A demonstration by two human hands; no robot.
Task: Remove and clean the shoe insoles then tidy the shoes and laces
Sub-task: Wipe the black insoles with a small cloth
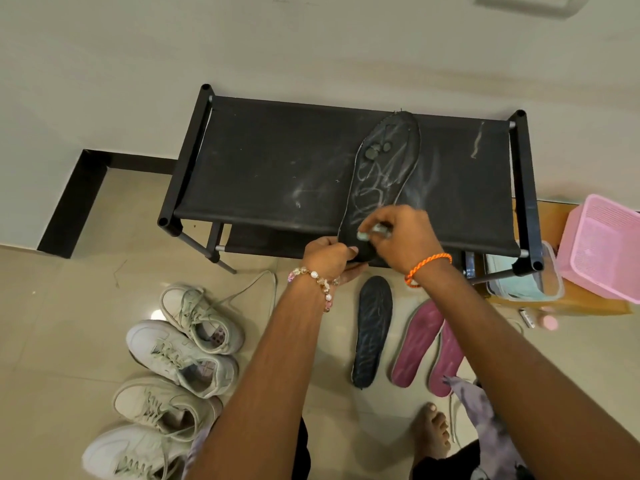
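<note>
Left hand [329,256] pinches the long black fabric insole's [382,168] six-o'clock heel while right hand [398,237] grips a small grey scrubbing tool [375,232]; hard strokes could tug it free.

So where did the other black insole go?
In the head view, the second black insole lies flat on the floor right of centre, just in front of the black shoe rack, with two pink insoles on its right and the person's left forearm on its left.
</note>
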